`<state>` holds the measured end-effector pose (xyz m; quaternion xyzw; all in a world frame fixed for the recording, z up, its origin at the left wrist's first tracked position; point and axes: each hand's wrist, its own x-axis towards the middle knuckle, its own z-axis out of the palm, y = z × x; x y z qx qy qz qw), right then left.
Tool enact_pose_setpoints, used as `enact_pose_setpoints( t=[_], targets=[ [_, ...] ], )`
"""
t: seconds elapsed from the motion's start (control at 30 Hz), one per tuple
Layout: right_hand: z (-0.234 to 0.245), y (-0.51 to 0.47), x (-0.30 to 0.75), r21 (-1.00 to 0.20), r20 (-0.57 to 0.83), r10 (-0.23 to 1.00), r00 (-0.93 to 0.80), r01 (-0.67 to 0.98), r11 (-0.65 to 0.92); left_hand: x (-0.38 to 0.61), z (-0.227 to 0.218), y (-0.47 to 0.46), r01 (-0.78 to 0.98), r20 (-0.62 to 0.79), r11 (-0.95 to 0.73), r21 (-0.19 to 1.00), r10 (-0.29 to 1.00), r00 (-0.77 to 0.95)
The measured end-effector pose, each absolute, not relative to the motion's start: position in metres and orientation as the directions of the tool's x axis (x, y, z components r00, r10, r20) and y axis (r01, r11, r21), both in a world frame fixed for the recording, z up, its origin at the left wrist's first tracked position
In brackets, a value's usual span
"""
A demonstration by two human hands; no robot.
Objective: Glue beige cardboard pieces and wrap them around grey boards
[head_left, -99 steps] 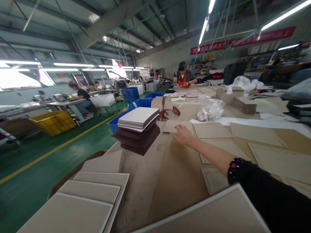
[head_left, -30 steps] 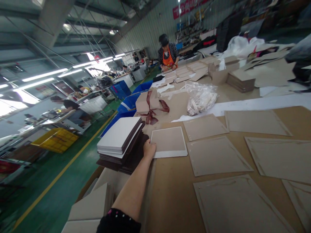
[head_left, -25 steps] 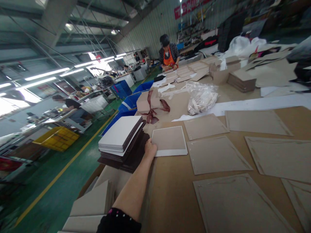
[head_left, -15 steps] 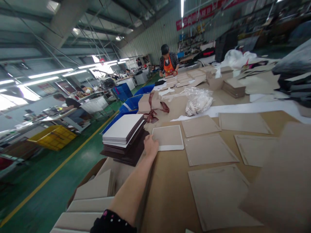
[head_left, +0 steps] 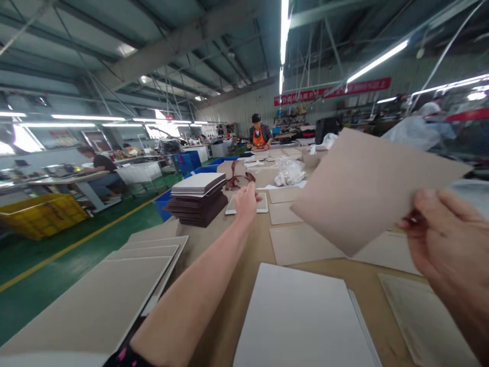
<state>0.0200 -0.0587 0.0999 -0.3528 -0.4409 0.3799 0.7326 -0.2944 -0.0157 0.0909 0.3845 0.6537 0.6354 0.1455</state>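
Note:
My left hand (head_left: 246,201) is stretched far out and rests on the near left part of a white-bordered grey board (head_left: 262,204) lying flat on the brown table (head_left: 237,306); its thumb sticks out and it grips nothing. Just left of that hand stands a stack of white and dark brown boards (head_left: 197,196). My right hand (head_left: 446,239) is raised at the right, pinching the corner of a plain grey cardboard sheet (head_left: 362,188) held tilted in the air. Beneath it several grey sheets (head_left: 301,244) lie spread on the table.
A white board (head_left: 301,316) lies close in front of me, and large grey boards (head_left: 95,300) are stacked at my left. Farther off are a ribboned box (head_left: 233,176), a plastic bag (head_left: 288,173) and a person in an orange apron (head_left: 258,133). A yellow crate (head_left: 38,214) stands on the green floor.
My right hand has come into view and lifted a grey cardboard sheet. My left hand stays at the white-bordered board, which it laid beside the stack. The view has tilted up.

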Motion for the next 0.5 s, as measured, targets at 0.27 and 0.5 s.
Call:
enact_pose_setpoints(
  t=[0.27, 0.5],
  targets=[
    [0.048, -0.161, 0.044, -0.791, 0.175, 0.972, 0.154, -0.566, 0.232, -0.179, 0.056, -0.202, 0.212, 0.250, -0.174, 0.962, 0.873, -0.418],
    [-0.005, -0.224, 0.038, -0.909, 0.182, 0.981, 0.069, -0.369, 0.194, -0.170, 0.021, -0.267, 0.201, 0.281, -0.201, 0.959, 0.770, -0.573]
  ],
)
